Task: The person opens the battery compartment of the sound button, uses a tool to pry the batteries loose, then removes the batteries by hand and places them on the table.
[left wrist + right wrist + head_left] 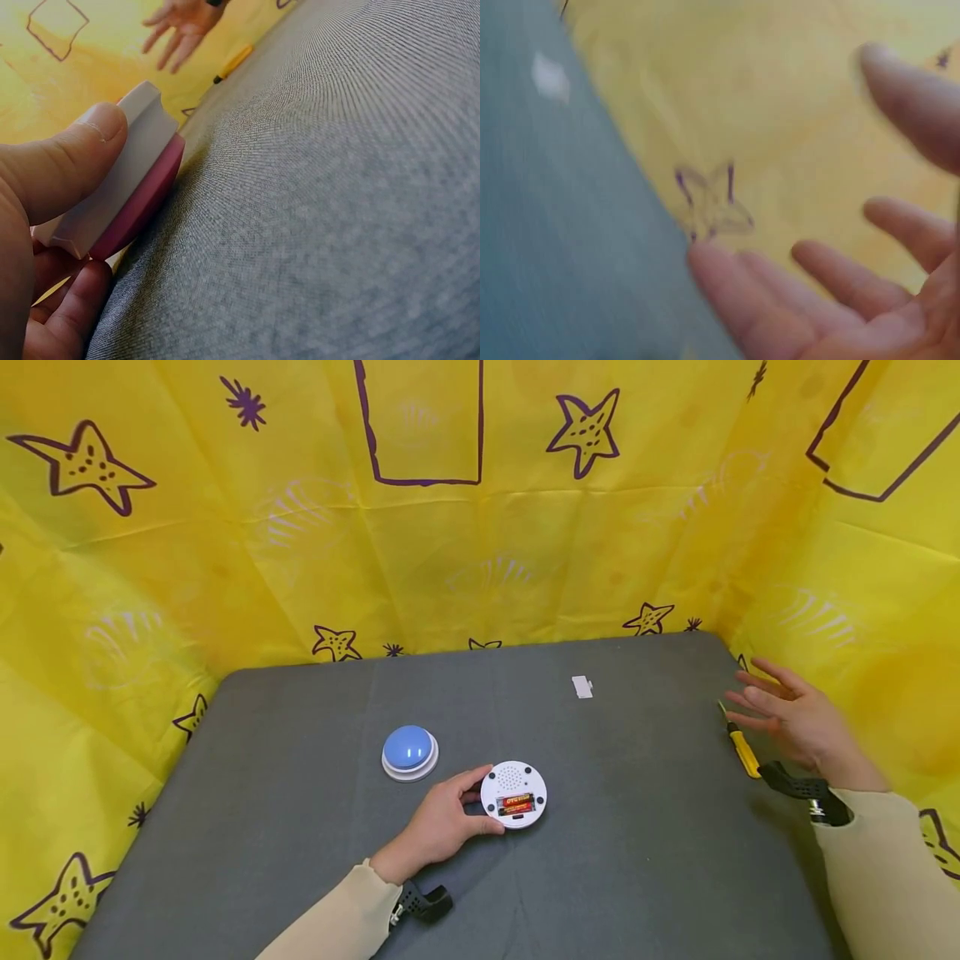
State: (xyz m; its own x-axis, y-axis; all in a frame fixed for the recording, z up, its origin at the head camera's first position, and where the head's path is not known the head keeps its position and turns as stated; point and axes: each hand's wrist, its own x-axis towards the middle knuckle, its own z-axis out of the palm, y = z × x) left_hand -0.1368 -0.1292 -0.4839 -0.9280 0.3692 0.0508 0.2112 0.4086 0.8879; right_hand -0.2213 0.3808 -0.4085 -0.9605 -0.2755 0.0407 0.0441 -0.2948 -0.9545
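Observation:
My left hand (441, 817) grips a round white push button (510, 775) by its edge, thumb on the near side. Its underside faces up, showing speaker holes, dark feet and an uncovered compartment with red batteries (516, 804). In the left wrist view, the button's dark pink dome (142, 199) faces down, close over the cloth. At the right, my right hand (798, 714) is raised with fingers spread and holds nothing. Beside it, at the table's right edge, lies a yellow screwdriver (741, 750) with a black collar. The right wrist view is blurred.
A blue-domed push button (408, 752) with a white base stands left of the left hand. Farther back lies a small white plastic cover (582, 687) with a tab. Yellow patterned cloth (450, 568) hangs around the grey table (300, 827) at the back and sides.

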